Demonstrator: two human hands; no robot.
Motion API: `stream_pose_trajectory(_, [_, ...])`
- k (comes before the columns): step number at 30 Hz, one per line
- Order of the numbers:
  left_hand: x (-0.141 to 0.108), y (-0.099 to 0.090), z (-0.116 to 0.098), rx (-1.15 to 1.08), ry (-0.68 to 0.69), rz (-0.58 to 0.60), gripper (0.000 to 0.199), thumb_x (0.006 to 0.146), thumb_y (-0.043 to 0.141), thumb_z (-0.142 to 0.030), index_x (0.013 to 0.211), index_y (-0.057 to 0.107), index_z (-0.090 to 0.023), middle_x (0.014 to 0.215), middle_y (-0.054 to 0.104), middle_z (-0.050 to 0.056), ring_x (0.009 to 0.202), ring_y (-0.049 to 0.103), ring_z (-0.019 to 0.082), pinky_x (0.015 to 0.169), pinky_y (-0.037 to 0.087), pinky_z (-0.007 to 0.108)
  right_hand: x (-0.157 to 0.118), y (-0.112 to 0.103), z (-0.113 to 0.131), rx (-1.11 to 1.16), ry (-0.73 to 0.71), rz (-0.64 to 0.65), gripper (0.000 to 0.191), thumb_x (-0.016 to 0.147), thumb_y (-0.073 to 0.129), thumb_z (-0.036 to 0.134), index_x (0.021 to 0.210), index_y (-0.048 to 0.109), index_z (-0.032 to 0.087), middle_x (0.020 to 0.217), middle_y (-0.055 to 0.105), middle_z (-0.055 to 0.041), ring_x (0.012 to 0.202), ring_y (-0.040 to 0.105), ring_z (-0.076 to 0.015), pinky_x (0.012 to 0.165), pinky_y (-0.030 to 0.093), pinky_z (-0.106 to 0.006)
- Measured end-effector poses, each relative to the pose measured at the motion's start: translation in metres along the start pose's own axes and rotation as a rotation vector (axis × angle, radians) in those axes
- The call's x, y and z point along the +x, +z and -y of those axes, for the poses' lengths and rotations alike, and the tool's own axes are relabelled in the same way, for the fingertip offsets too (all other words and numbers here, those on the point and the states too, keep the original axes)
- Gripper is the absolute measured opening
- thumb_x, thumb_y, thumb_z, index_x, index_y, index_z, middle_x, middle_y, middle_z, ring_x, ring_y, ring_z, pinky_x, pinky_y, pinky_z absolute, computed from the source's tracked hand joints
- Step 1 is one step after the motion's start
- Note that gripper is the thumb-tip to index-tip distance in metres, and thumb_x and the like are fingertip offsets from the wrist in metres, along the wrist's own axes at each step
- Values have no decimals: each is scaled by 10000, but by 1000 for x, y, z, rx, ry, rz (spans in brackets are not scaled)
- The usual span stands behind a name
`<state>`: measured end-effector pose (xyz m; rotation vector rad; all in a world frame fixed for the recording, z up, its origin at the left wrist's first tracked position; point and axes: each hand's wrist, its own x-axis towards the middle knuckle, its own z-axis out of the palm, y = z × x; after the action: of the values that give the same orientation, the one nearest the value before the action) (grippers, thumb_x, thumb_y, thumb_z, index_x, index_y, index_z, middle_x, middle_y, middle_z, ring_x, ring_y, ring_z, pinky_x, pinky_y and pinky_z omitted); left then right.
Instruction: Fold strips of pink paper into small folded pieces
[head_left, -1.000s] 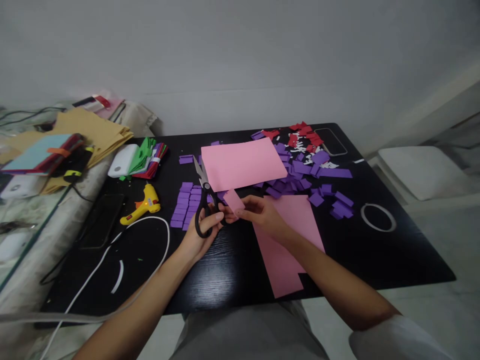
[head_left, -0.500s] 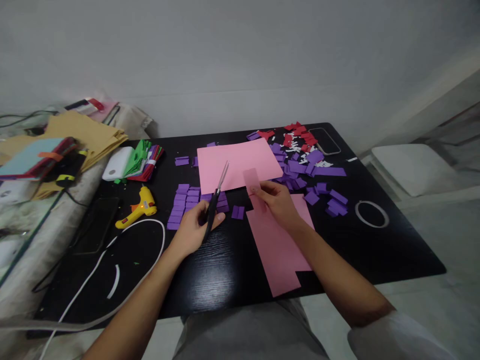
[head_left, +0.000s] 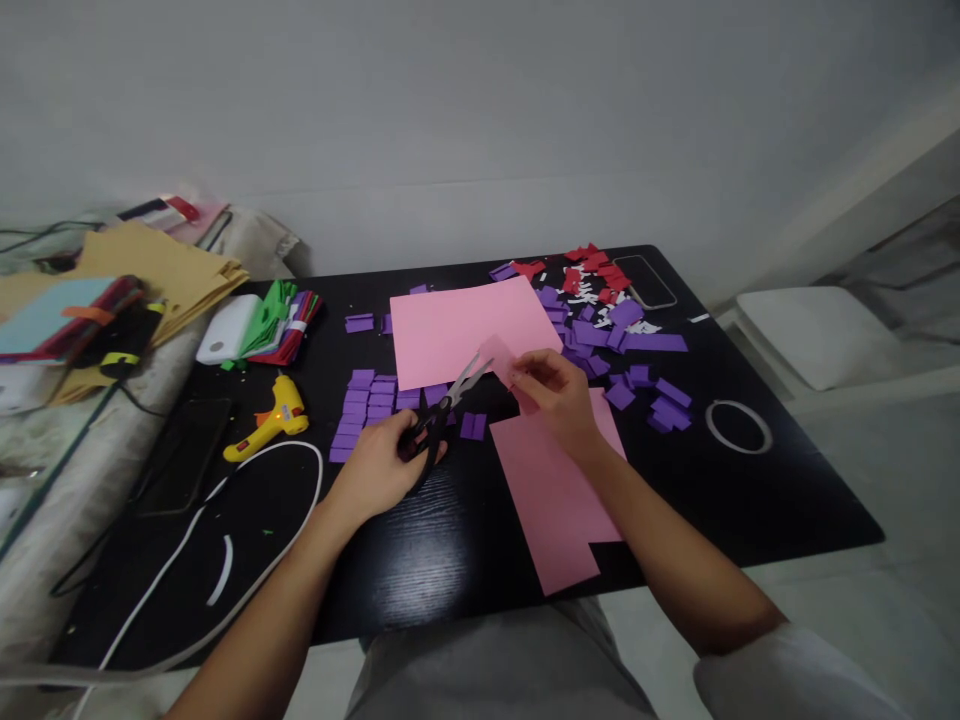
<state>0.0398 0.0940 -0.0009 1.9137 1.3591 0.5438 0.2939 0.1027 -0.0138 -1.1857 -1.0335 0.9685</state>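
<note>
My left hand (head_left: 381,462) is wrapped around the black handles of a pair of scissors (head_left: 442,408), whose blades are spread and point up and right. Between the fingers of my right hand (head_left: 556,398) is a small strip of pink paper (head_left: 501,362); the blade tips reach its left edge, and I cannot tell whether they are around it. Behind it lies a large pink sheet (head_left: 442,325). Under my right wrist is a second pink sheet (head_left: 551,500) with a notched corner. Folded purple paper pieces (head_left: 354,420) sit in rows beyond my left hand.
Loose purple pieces (head_left: 592,335), red pieces (head_left: 592,262) and white scraps lie at the back right, near a clear ring (head_left: 739,427). On the left are a yellow glue gun (head_left: 271,418), a white cable (head_left: 319,470), a dark phone (head_left: 184,455) and a bundle of coloured paper (head_left: 277,320).
The scissors have gone from closed to spread and moved right toward the pink strip. My right hand has turned the strip so that it tilts differently. The view has shifted slightly.
</note>
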Motion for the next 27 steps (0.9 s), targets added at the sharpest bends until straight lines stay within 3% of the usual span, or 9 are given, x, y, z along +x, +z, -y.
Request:
stream_pose_trajectory(9, [-2, 6, 1, 95, 123, -2, 144, 823, 684, -272, 785, 561, -208, 736, 603, 4, 658, 542, 181, 642, 356, 287, -1, 3, -3, 178, 48, 74, 576, 622, 955, 476, 886, 485, 271, 778, 715, 59, 722, 696, -145, 749, 623, -316])
stream_pose_trajectory(18, [-1, 4, 5, 175, 185, 6, 84, 823, 613, -234, 803, 537, -205, 744, 590, -3, 665, 546, 168, 638, 375, 276, 1, -2, 2, 177, 34, 168, 536, 670, 948, 422, 882, 480, 268, 829, 733, 33, 753, 705, -153, 740, 646, -334])
stream_pose_trajectory(27, [0, 4, 6, 165, 186, 24, 119, 844, 615, -251, 776, 529, -204, 713, 574, -11, 636, 530, 157, 620, 366, 266, 1, -3, 0, 183, 15, 182, 512, 685, 938, 415, 887, 492, 263, 823, 727, 31, 762, 711, -155, 766, 653, -350])
